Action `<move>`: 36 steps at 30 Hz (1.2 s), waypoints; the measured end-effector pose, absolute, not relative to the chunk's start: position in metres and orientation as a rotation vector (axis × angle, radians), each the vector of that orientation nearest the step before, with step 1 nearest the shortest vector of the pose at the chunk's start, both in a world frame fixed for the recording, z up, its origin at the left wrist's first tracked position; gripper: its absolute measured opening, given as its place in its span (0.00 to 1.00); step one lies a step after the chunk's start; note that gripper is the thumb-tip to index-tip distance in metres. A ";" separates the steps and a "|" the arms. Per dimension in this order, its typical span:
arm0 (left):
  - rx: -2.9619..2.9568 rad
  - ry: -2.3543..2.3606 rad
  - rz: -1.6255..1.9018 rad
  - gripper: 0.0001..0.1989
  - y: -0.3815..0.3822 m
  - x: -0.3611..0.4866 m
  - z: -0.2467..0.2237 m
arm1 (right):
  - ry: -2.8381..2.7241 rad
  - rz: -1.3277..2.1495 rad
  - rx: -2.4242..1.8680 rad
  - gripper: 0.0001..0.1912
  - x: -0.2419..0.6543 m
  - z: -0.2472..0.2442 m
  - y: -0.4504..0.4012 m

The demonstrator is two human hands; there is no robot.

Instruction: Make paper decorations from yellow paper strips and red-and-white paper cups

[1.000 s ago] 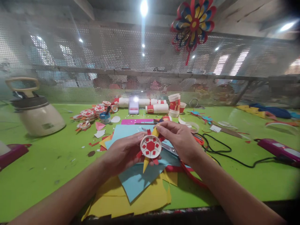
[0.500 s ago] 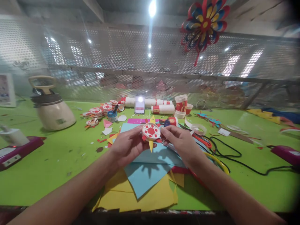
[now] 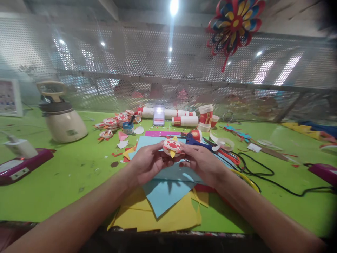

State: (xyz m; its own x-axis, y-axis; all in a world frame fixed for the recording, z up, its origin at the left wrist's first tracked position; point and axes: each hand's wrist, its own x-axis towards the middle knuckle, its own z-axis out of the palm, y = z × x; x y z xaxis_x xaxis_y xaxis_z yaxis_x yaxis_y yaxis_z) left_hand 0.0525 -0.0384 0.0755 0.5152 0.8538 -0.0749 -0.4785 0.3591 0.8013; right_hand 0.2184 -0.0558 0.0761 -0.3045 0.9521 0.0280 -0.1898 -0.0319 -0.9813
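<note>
Both my hands hold a small paper turtle [image 3: 172,145] above the paper stack. Its round white shell bears red patches, and yellow pointed pieces stick out at the near and far sides. My left hand [image 3: 147,162] grips the left rim, thumb on top and fingers curled beneath. On the opposite rim, my right hand [image 3: 202,162] pinches with thumb and fingers. The turtle is tilted, so its shell top appears flattened. Beneath lie light blue sheets [image 3: 160,198] over yellow sheets [image 3: 137,214]. Just beyond my right hand is a dark blue tool [image 3: 193,140], partly hidden.
Several similar turtles [image 3: 110,123] are heaped at back left near a blue jar [image 3: 128,128]. A phone [image 3: 158,116] stands before stacked paper cups [image 3: 185,121]. Left are a beige kettle [image 3: 64,123] and a power strip [image 3: 26,168]; black cable [image 3: 279,188] and a tape roll [image 3: 229,143] lie right.
My right hand has closed in on the turtle's right rim. The turtle has tipped from facing me to a flatter angle. The view has shifted slightly.
</note>
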 end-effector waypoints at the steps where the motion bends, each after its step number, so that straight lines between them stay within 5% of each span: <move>1: 0.815 0.551 0.906 0.15 -0.038 0.052 0.076 | -1.266 1.527 -0.896 0.15 0.219 0.077 -0.056; 16: 0.903 0.571 0.908 0.06 -0.038 0.045 0.079 | -1.082 1.659 -0.870 0.12 0.224 0.074 -0.051; 36: 0.812 0.724 0.981 0.09 -0.036 0.044 0.085 | -1.201 1.464 -0.986 0.17 0.223 0.075 -0.049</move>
State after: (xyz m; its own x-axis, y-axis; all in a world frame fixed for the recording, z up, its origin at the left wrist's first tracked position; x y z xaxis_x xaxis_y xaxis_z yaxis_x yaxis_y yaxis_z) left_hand 0.0440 -0.0362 0.0851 0.3810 0.9108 -0.1593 -0.4207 0.3242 0.8473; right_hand 0.2234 -0.0495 0.0751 -0.2073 0.9782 -0.0105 -0.1812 -0.0489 -0.9822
